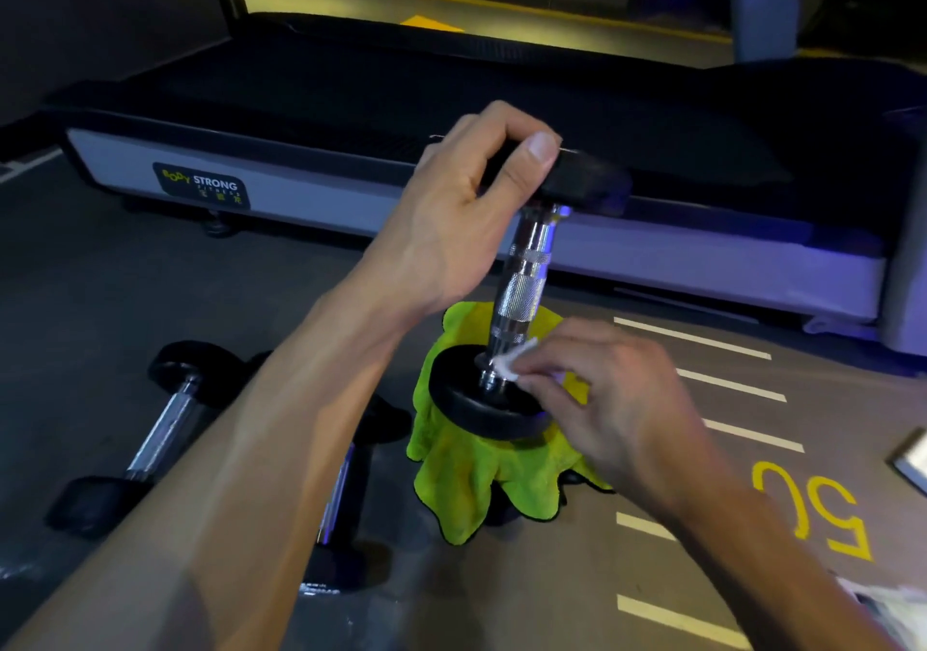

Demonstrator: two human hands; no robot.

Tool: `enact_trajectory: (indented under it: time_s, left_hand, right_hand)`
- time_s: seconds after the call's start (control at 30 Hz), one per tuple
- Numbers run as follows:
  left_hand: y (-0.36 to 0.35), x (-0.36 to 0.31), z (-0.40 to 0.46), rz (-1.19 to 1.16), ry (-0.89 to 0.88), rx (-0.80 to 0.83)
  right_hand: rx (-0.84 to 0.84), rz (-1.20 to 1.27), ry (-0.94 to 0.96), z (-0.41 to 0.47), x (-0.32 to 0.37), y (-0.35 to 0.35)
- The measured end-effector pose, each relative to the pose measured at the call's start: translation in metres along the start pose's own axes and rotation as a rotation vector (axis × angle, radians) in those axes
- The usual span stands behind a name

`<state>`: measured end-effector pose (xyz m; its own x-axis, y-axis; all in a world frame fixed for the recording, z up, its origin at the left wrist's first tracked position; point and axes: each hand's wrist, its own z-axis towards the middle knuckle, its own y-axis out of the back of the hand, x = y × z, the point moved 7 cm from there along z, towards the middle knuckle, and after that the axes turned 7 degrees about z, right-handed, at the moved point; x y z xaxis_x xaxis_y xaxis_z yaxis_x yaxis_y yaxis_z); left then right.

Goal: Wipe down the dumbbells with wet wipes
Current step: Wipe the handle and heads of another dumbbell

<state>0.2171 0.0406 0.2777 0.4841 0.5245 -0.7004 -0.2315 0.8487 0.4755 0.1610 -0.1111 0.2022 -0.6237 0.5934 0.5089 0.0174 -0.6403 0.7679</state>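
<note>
Upright chrome-handled dumbbell [524, 289], white wipe [511, 362] touching its base

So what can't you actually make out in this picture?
Head view only:
- What holds up the green cloth: the cloth covers it.
- Second floor dumbbell: left forearm hides most of it.
- Upright dumbbell top weight: left hand covers part.
- Bottom-right items: cut off, blurred.

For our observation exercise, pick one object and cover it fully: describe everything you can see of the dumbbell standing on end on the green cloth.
The upright dumbbell has two black round heads, rubber by the look, joined by a shiny chrome bar with knurled bands. It stands slightly tilted, its lower head resting on a crumpled green cloth on the floor. The left hand holds the top head, steadying it. The right hand presses a white wipe against the bar's base, just above the lower head.
</note>
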Motion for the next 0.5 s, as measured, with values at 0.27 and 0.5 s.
enact_trajectory:
  time_s: [0.27,0.5]
  left_hand:
    - [-0.006,-0.006,-0.002,-0.047,0.013,-0.019]
    - [0.000,-0.002,-0.006,-0.067,0.019,-0.061]
  right_hand:
    - [0.057,0.023,0.046,0.012,0.026,-0.013]
    - [-0.116,0.031,-0.124,-0.009,-0.022,0.011]
